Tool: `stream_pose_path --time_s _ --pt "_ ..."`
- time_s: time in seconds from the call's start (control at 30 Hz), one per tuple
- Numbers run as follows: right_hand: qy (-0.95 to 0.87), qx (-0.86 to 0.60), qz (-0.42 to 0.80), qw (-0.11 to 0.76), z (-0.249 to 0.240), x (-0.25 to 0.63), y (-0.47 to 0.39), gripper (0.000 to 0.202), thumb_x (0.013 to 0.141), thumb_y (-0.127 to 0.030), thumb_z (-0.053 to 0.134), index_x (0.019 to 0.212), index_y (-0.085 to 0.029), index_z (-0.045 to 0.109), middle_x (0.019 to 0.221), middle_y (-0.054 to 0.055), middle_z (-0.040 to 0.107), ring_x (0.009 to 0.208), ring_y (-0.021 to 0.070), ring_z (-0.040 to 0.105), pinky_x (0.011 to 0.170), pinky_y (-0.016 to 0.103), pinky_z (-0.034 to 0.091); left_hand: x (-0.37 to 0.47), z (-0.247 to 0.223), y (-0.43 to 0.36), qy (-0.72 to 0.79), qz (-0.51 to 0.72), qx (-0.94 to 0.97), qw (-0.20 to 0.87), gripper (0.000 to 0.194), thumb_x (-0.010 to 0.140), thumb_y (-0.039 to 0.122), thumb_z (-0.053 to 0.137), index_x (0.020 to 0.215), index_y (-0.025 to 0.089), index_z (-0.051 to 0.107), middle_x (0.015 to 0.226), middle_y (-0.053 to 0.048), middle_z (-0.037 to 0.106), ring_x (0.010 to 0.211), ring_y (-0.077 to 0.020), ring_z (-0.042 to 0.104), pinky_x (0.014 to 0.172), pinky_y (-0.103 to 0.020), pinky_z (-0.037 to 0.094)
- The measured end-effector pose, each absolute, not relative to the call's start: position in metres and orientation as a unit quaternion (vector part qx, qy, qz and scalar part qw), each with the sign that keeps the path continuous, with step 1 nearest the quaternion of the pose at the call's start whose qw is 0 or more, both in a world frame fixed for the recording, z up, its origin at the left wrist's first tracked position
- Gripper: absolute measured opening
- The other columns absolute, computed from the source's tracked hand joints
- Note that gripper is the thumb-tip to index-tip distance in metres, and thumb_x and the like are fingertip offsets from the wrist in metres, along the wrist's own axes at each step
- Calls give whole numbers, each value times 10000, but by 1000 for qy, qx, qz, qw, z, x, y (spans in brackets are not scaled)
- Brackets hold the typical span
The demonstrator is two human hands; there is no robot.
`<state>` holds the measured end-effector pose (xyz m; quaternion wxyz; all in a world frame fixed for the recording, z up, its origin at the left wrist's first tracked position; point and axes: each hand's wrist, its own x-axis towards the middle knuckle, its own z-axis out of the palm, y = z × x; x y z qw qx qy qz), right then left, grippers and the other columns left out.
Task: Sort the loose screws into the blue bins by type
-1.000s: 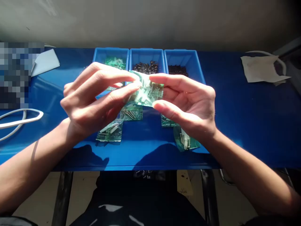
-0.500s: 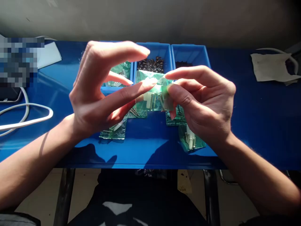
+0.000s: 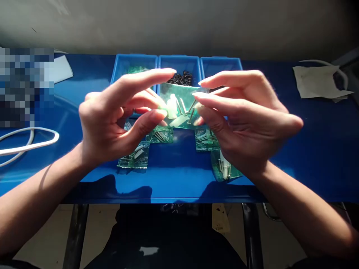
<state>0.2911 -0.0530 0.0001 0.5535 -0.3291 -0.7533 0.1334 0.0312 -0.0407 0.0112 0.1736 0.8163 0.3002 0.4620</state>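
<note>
Watching from a distance, I am finding no readable text, label, brand or number in this view. Near and to the right of the middle, below the edge of the blue table [image 3: 179, 164], a yellow card [image 3: 220, 216] is showing small dark marks that I am failing to make out.

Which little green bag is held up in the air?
The green bag between the left hand and right hand, in front of the middle blue bin. The other green bags lie on the blue table or in the left bin.
</note>
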Motion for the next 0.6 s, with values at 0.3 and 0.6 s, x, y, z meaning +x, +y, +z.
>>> stream_pose_path --time_s 0.3,0.6 --pt "-779 -302 180 519 -2 289 -53 414 1065 -147 725 1421 -336 819 1607 81 688 1380 313 753 975 476 779 34 17 -38 293 504 719 379 287 1099 209 709 1322 313 856 1206 44 855 948 -193 862 771 -358 781" --pt "-779 -318 179 509 -8 282 -53 417 1108 -120 680 1490 -275 749 1138 24 875 985 176 858 860 331 752 20 8 -7 375 571 721 114 146 1061 345 851 1031 202 857 959 -36 797 832 -164 726 717 -351 597"
